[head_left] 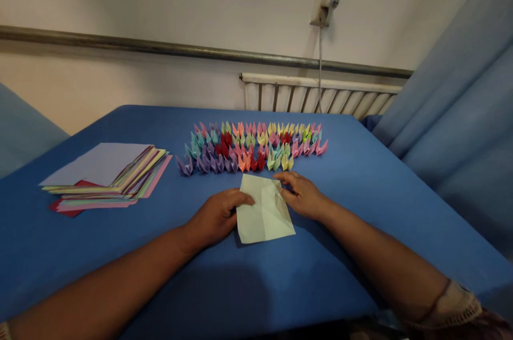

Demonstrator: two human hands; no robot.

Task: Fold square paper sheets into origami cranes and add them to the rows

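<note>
A pale green square of origami paper (265,214), creased down its middle, is held up off the blue surface between both hands. My left hand (218,214) grips its left edge, thumb lying on the face and the other fingers behind. At the upper right edge, my right hand (300,194) pinches the sheet between thumb and fingers. Just beyond the paper stand several rows of small folded paper cranes (250,147) in purple, teal, red, pink, green and yellow.
On the left lies a thick, uneven stack of coloured paper (102,166) with a lilac sheet on top. The blue-covered table (352,169) reaches toward a wall with a metal rail (192,51), a radiator (312,95) and a plugged-in socket (321,9). A blue curtain (452,115) hangs at right.
</note>
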